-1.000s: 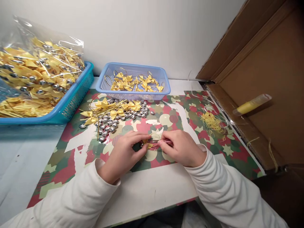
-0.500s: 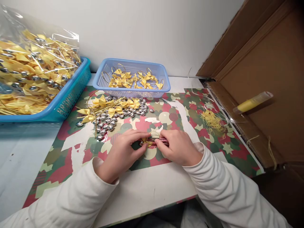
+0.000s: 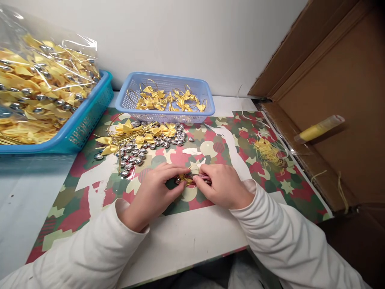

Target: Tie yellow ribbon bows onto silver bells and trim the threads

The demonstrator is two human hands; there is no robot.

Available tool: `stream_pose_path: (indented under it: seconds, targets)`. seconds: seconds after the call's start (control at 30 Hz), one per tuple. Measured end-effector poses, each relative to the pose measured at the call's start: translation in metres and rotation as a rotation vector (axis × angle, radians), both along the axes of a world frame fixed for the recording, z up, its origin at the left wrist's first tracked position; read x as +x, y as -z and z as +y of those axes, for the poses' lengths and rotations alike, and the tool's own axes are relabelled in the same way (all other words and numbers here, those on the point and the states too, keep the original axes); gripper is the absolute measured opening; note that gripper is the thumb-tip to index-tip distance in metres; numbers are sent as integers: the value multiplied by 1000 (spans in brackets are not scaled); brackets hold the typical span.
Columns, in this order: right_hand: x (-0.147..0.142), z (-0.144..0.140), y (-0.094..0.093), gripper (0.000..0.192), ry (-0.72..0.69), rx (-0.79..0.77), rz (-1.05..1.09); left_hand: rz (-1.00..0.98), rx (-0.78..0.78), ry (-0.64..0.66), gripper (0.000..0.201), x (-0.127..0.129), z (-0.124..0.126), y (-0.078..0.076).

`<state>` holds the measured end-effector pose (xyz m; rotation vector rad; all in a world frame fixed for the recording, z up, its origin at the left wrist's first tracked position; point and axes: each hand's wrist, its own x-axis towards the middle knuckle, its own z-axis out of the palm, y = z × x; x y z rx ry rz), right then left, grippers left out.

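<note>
Hands are meeting mid-bench: left hand (image 3: 156, 192) is pinching yellow bow (image 3: 185, 180), right hand (image 3: 222, 186) is clamping thin red tool (image 3: 202, 177), long axis lying left-right, tip pointing at bow.

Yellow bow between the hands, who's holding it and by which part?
Both hands pinch the yellow bow: left hand at its left end, right hand at its right, with a thin reddish tool.

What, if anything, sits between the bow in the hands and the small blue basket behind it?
The loose pile of silver beads and yellow bows lies left of the straight line. Between the bow, pinched by the left hand and right hand, and the small blue basket, only patterned paper shows.
</note>
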<state>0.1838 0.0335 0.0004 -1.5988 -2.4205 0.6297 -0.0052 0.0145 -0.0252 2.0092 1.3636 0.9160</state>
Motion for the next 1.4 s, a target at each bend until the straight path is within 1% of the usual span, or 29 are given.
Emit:
stream_pose_path:
  seconds: [0.43,0.67,0.73,0.8,0.83,0.87,0.93,1.0,1.07,1.13,1.23,1.3,1.37,1.4]
  targets:
    - [-1,1,4,34,0,36,-16,8,28,15,20,-1,1,0]
    - [-1,0,7,35,-2,68,19,2,37,14,21,0,1,1]
    - [1,2,3,35,4,41,37,1,42,12,20,-1,0,1]
    - [6,7,-2,33,25,-25,73,1,42,9,21,-2,0,2]
    - [9,10,-4,30,44,-65,98,0,38,5,23,-2,-1,2]
    - [13,14,-5,28,89,-71,122,-2,30,0,26,-2,-1,2]
    - [20,21,-4,25,187,2,143,-1,-2,-13,33,-3,-3,2]
    - [25,27,1,18,259,92,114,2,-31,-28,41,-4,-3,1]
    - [27,32,8,12,245,164,73,10,-39,-38,49,-5,-3,-2]
    - [27,34,14,11,219,229,23,35,-24,-46,52,-6,-2,-4]
    - [25,34,17,12,232,304,-32,120,8,-49,42,-9,1,-8]
    - [21,31,14,16,230,355,0,167,27,-54,34,-11,2,-10]
    - [17,26,11,17,148,369,111,214,33,-59,27,-12,3,-10]
    - [14,23,10,14,72,340,182,236,30,-54,23,-11,3,-10]
